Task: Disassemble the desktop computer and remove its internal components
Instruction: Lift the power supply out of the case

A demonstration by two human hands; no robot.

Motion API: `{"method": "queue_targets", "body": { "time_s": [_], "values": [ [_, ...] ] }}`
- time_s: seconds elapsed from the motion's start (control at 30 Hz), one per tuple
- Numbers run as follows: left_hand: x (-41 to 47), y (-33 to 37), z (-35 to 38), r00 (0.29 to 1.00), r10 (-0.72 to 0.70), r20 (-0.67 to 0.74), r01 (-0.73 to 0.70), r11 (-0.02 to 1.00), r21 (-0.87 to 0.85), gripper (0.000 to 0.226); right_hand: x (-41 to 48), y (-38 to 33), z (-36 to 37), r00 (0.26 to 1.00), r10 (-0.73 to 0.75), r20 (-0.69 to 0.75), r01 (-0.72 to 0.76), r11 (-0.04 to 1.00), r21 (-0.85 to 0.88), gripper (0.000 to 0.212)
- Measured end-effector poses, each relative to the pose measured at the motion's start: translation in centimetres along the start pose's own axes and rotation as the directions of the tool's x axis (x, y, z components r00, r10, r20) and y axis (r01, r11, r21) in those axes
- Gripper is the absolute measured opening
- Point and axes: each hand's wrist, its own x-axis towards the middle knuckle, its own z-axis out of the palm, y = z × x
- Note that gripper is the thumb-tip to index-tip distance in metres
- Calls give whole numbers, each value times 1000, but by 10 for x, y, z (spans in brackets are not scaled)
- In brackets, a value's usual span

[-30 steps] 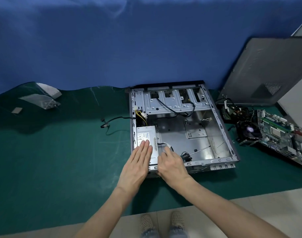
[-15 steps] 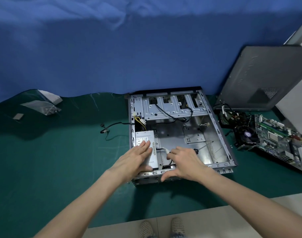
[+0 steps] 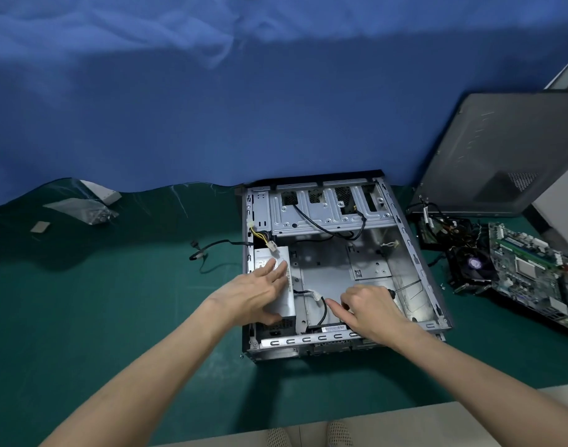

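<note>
though apart, hands (image 3: 255,287) (image 3: 371,306) inside case (image 3: 308,342)

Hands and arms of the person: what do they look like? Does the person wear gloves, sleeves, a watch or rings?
The left hand and the right hand are bare, without gloves. The left forearm and the right forearm are bare too; no sleeve shows. No watch, bracelet or ring can be seen.

The right hand (image 3: 369,308) covers most of the handle of the screwdriver (image 3: 408,287), so its grip cannot be told, the left hand (image 3: 260,285) hides part of the PSU (image 3: 265,256) label, whose print is too small to read, and at 3 o'clock the view's edge crops the motherboard (image 3: 527,269) and panel (image 3: 502,150).
</note>
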Motion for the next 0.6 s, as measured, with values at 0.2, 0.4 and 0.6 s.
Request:
{"method": "queue_targets", "body": {
  "time_s": [0.2,0.4,0.6],
  "values": [
    [19,-4,-9,991,-135,-18,132,983,-131,130,0,6,6,996,34,83,-39,997,61,56],
    [43,2,-8,970,-215,116,218,976,-10,148,-11,28,2,989,-31,142,21,997,72,55],
    [53,7,-17,941,-249,229,226,967,122,141,-13,27,4,983,-65,172,50,995,91,57]
  ]
}}
